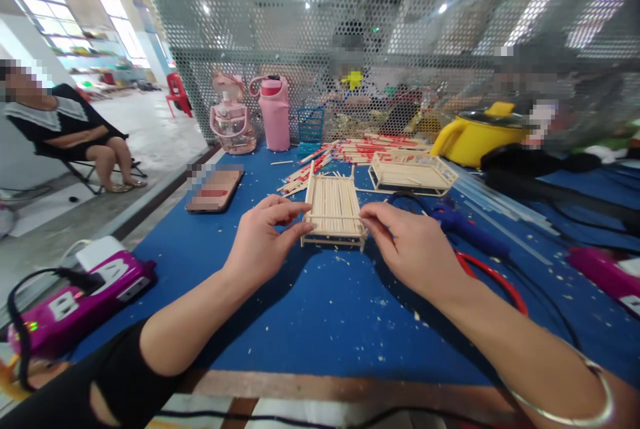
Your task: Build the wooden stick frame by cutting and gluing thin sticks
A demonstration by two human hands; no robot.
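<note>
A small bed-shaped model of pale wooden sticks [334, 205] stands on the blue tabletop [310, 322], its slatted surface sloping away from me and two posts rising at the far end. My left hand [260, 235] is closed, thumb and forefinger pinching the model's near left corner. At the near right corner, my right hand [415, 242] pinches the model the same way. A thin crossbar runs over the slats between both sets of fingertips. Whether the fingers grip that bar or the side frame, I cannot tell.
Behind lie many red-tipped sticks [370, 149] and a second stick frame [414, 174]. A blue glue gun [467, 229] with its cable lies right, near clear glue sticks [505, 209] and a yellow pot [475, 139]. Left are a phone [216, 190], pink bottles [275, 115] and a purple power strip [85, 305].
</note>
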